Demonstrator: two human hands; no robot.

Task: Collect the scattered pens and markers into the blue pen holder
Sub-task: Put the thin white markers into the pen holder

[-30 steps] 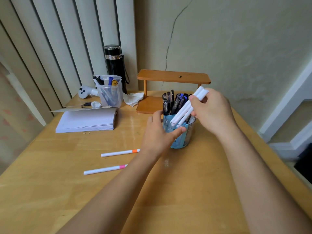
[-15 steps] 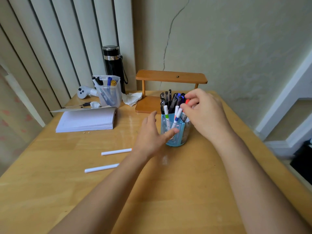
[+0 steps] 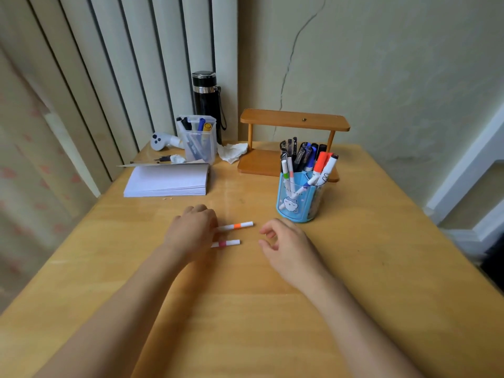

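The blue pen holder (image 3: 298, 199) stands upright on the wooden table (image 3: 381, 241), right of centre, filled with several pens and markers. Two white markers lie side by side on the table to its left: one with an orange band (image 3: 237, 226), one with a pink band (image 3: 226, 243). My left hand (image 3: 191, 233) rests knuckles up over their left ends and hides them; whether its fingers grip the markers is not visible. My right hand (image 3: 286, 248) hovers just right of the markers' tips, fingers loosely curled and apart, holding nothing.
At the back stand a wooden shelf (image 3: 294, 124), a black flask (image 3: 206, 96) and a clear box of markers (image 3: 197, 141). A paper stack (image 3: 167, 181), a white controller (image 3: 161, 140) and a crumpled tissue (image 3: 231, 153) lie at the back left.
My right hand dropped the white markers into the holder and came down to the table. My left hand left the holder and moved onto the two markers lying on the table.
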